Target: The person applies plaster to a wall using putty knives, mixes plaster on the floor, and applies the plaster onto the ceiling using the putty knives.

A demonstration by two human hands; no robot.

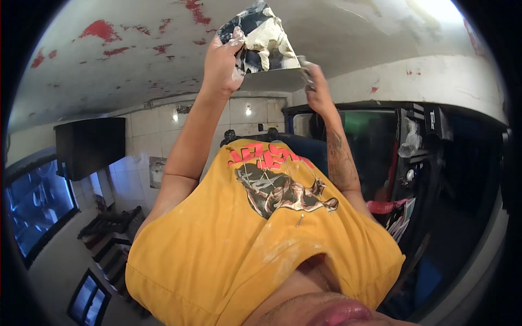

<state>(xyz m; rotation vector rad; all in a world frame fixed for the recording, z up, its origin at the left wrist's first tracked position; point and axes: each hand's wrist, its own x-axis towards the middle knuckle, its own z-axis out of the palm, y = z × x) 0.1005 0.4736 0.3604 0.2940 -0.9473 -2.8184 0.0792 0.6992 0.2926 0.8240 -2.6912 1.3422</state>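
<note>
Two hands are reaching up near the top centre of the frame, and I am seeing the left hand (222, 61) grasping a dark board (255, 38) loaded with pale putty (266, 37). Its grip is clenching the board's edge. The right hand (318, 91) is pinching a metal scraper (305, 68) just beside the board, under the red-flecked ceiling (136, 49).

I count two hands raised, my left hand (222, 64) and my right hand (319, 92). One flat board (261, 38) carries one lump of cream putty (267, 37). One metal blade (306, 69) is up there. Two small lights (175, 116) shine on one tiled wall (144, 136). One dark cabinet (89, 145) hangs.
</note>
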